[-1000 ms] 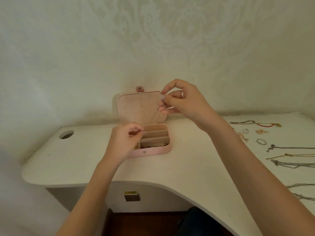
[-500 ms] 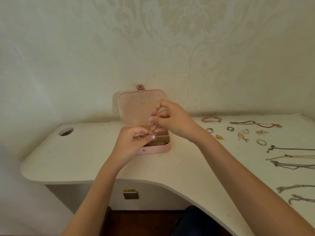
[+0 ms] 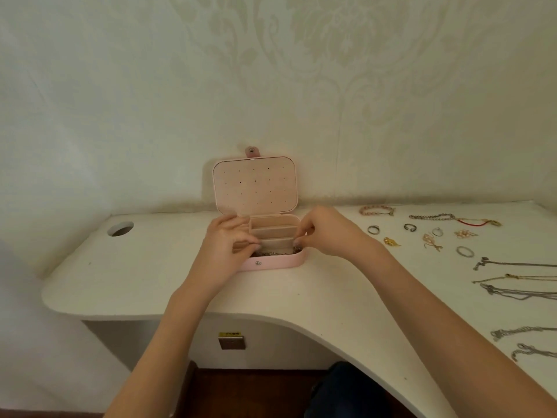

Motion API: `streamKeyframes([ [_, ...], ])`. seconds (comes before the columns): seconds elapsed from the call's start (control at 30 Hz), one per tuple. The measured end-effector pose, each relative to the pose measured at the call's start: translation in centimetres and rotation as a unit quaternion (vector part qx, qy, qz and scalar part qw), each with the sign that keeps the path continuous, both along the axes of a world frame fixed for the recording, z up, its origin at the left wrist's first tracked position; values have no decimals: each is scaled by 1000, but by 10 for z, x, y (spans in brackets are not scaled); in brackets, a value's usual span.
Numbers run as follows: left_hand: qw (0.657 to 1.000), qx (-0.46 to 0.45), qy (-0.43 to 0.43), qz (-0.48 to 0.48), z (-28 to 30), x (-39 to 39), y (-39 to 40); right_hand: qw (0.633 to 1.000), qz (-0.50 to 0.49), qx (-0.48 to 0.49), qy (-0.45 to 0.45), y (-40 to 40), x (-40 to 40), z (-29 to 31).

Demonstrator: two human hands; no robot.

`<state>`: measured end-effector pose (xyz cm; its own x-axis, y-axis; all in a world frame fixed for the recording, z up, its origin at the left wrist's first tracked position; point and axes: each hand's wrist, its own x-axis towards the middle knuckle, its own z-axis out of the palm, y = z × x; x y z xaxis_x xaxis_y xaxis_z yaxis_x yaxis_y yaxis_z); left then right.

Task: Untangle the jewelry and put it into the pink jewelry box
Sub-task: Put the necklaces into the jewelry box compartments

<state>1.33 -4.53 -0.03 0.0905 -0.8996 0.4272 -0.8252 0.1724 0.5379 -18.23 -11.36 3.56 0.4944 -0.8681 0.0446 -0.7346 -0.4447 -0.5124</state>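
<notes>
At the desk's back edge: pink jewelry box (image 3: 272,263) stood open.
We found a chain (image 3: 272,252) in its front compartment, stretched between left hand (image 3: 230,241) and right hand (image 3: 325,230); each hand's curled fingertips apparently pinched one end, hands apart.

Head view: single, worn high, facing forward and down, close over worktop (image 3: 168,285); wall at 12 o'clock.
</notes>
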Motion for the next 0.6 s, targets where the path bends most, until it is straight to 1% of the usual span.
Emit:
streamKeyframes([
  [0.07,1000,12,16,-10,-2,1,1,1000,-1,8,0,2,-3,-2],
  [0.17,995,41,82,-30,2,-3,8,999,-22,26,-9,8,-10,-3],
  [0.2,994,54,91,-31,2,-6,10,999,-32,29,-9,11,-12,-3],
  [0.27,993,66,92,-32,2,-14,18,998,-45,34,-11,20,-20,-3],
  [0.43,993,46,98,-53,-3,-50,43,998,-52,47,0,57,-58,0],
  [0.6,993,32,100,-60,-5,-78,57,995,-66,49,-54,77,-86,-3],
])
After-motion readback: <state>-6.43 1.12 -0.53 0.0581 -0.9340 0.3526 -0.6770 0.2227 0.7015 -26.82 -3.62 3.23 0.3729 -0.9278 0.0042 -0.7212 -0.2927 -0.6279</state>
